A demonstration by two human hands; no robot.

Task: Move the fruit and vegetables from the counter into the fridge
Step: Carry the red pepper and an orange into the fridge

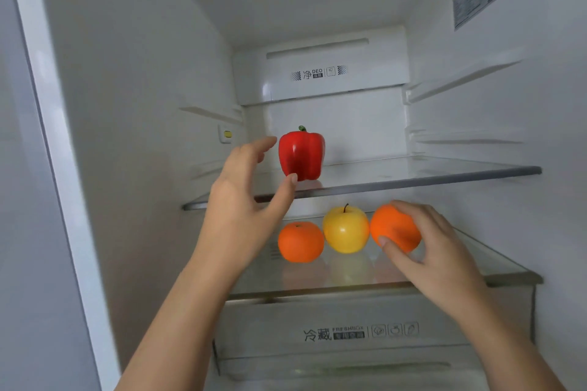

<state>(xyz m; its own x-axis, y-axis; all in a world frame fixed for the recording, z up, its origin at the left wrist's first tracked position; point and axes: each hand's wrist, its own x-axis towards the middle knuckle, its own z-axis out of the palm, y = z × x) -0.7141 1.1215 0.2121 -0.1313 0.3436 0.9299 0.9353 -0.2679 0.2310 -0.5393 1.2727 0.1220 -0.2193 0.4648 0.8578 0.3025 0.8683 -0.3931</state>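
Observation:
A red bell pepper (301,155) stands upright on the upper glass shelf (428,173) of the open fridge. My left hand (244,194) is spread just left of the pepper, with the thumb tip at its lower edge and the fingers a little apart from it. On the lower glass shelf (495,260) an orange (300,242) sits at the left and a yellow apple (346,229) beside it. My right hand (435,247) grips a second orange (395,227) right of the apple, thumb in front and fingers over its top.
A clear crisper drawer (349,327) with printed labels lies under the lower shelf. The fridge's white side walls, with shelf rails, close in at left and right. A vent panel (320,73) sits at the back above the pepper.

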